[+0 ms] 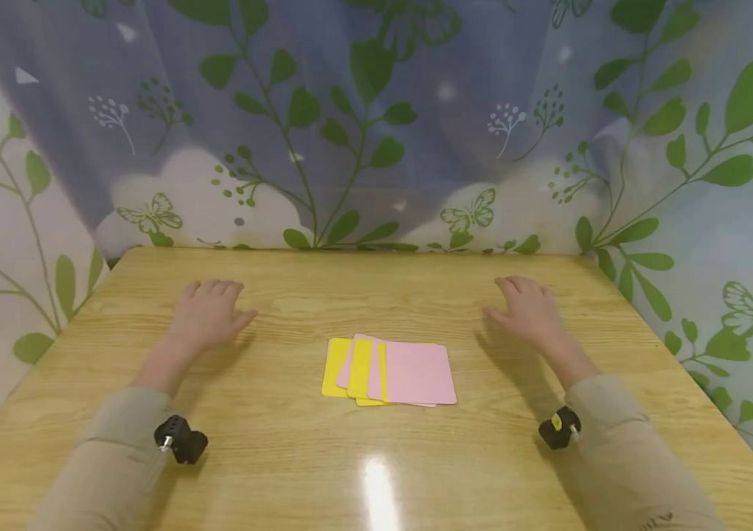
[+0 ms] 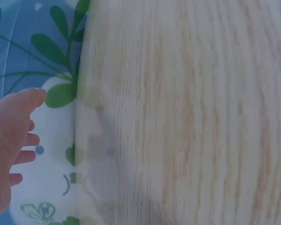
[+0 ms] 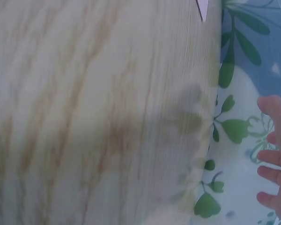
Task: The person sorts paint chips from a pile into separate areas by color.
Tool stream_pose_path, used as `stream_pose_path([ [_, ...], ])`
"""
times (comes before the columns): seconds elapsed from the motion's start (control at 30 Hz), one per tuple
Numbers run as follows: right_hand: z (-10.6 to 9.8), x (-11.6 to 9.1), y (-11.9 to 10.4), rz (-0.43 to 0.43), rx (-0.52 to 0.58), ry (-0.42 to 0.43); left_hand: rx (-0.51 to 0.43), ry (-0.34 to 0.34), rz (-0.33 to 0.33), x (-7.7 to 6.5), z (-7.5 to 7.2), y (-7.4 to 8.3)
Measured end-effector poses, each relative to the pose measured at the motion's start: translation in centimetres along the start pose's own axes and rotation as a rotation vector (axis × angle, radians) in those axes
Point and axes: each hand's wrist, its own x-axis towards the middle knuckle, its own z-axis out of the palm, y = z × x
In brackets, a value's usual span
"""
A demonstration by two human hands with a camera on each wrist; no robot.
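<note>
Several flat square cards, pink (image 1: 418,374) and yellow (image 1: 336,366), lie overlapped in a fanned pile at the middle of the wooden table (image 1: 296,464). To the left of the pile, my left hand (image 1: 206,317) hovers over the table with relaxed fingers and holds nothing. On the other side my right hand (image 1: 527,313) is likewise raised, its fingers loose and nothing in them. The left wrist view shows the left hand (image 2: 9,145) at its left edge, thumb and fingertips apart. A pink card corner (image 3: 203,8) shows at the top of the right wrist view, above the right hand (image 3: 276,154).
A curtain (image 1: 376,133) with green leaves and butterflies hangs along the table's far edge and both sides. Small black cameras (image 1: 180,440) are strapped at the wrists, over beige sleeves (image 1: 110,450). A bright reflection falls on the table's near part.
</note>
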Motion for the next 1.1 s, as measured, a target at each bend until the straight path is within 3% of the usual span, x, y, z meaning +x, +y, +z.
stream_pose_path([
  [0.23, -0.1, 0.2, -1.7, -0.117, -0.004, 0.053, 0.007, -0.008, 0.059, 0.1, -0.7, 1.9],
  [0.5, 0.2, 0.0, -3.6, -0.214, -0.011, 0.018, 0.032, -0.031, 0.134, 0.6, -0.1, 4.1],
  [0.73, 0.5, -0.5, -5.4, -0.245, -0.040, -0.047, 0.030, -0.008, 0.204, 0.7, 0.6, 6.2],
  [0.93, 0.9, -1.2, -7.0, -0.368, -0.035, -0.109, 0.036, 0.009, 0.298, 0.6, 1.0, 8.5],
  [1.1, 1.2, -1.9, -7.8, -0.453, -0.024, -0.184, 0.056, -0.038, 0.386, 0.3, 0.5, 11.0],
])
